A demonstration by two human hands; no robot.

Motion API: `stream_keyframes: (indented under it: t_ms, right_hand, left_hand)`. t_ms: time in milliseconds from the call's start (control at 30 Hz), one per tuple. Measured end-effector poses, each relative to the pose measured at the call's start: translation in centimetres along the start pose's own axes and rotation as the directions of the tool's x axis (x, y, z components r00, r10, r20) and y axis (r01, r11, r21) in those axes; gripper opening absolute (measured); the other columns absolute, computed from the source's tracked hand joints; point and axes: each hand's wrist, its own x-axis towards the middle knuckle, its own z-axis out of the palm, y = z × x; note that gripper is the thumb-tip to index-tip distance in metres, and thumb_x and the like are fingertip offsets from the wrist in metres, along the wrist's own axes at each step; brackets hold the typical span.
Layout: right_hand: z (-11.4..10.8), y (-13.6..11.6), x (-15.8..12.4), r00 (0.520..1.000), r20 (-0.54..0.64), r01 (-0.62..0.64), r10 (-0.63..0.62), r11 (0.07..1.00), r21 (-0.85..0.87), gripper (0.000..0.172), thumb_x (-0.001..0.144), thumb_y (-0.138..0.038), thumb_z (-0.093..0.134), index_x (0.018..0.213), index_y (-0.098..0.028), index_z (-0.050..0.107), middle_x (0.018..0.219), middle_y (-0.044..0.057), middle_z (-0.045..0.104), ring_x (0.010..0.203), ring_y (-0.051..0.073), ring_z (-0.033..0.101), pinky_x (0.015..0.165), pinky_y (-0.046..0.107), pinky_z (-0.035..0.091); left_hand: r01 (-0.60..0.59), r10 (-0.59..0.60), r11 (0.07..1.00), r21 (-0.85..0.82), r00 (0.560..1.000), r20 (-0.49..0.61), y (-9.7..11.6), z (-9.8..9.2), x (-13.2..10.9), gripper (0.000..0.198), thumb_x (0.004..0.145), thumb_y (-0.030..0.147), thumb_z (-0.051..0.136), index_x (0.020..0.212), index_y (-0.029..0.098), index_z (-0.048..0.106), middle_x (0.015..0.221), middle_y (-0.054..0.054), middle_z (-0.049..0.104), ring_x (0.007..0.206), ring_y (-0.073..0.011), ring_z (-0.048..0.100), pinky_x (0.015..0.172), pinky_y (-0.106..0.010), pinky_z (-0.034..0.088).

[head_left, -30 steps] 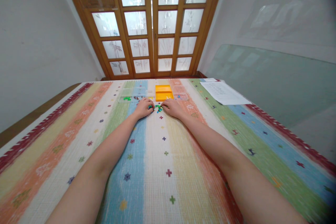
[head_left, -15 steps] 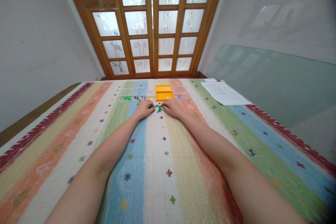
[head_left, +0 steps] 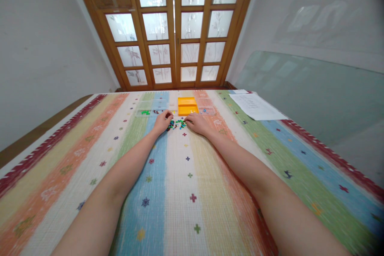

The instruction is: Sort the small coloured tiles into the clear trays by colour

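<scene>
A loose pile of tiny green, blue and white pieces (head_left: 181,124) lies on the tablecloth between my hands. Beside it, partly under my left hand (head_left: 163,122), is a darker heap of small pieces (head_left: 171,125). That hand hovers by the front of the clear trays with its fingers curled together; anything pinched in them is too small to make out. My right hand (head_left: 195,123) rests at the pile's right edge, fingertips bent down and closed, what they hold hidden. Just beyond stands an orange two-part box (head_left: 188,106).
Left of the orange box is a clear plastic tray (head_left: 138,114) with green, dark red and yellow pieces sorted in it. Another clear tray (head_left: 212,112) holds a few blue pieces at the right. A written paper sheet (head_left: 255,106) lies at the table's far right.
My left hand has moved up and slightly left, away from the pile toward the clear tray, uncovering the darker heap. My right hand has stayed in place.
</scene>
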Motion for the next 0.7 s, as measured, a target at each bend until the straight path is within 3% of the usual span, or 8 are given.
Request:
stream_keyframes:
  t_ms: [267, 700]
  right_hand:
    - [0.0, 0.0, 0.0, 1.0, 0.008, 0.005, -0.005, 1.0, -0.004, 0.025, 0.1, -0.022, 0.056, 0.111, -0.02, 0.078, 0.111, 0.009, 0.075, 0.108, 0.023, 0.063, 0.096, 0.032, 0.043]
    - [0.0, 0.2, 0.0, 1.0, -0.005, 0.024, -0.024, 1.0, 0.004, 0.024, 0.101, -0.023, 0.056, 0.11, -0.02, 0.078, 0.111, 0.009, 0.075, 0.108, 0.023, 0.063, 0.096, 0.032, 0.044]
  left_hand:
    - [0.121, -0.131, 0.985, -0.123, 0.988, -0.082, -1.3, -0.1, 0.8, 0.011, 0.089, 0.027, 0.056, 0.094, 0.021, 0.064, 0.093, -0.003, 0.07, 0.081, -0.0174, 0.063, 0.076, -0.03, 0.051]
    - [0.168, -0.213, 0.938, -0.304, 0.969, -0.122, -1.3, -0.3, 0.9, 0.017, 0.089, 0.036, 0.062, 0.09, 0.019, 0.067, 0.077, 0.0, 0.064, 0.064, -0.0143, 0.056, 0.064, -0.027, 0.048]
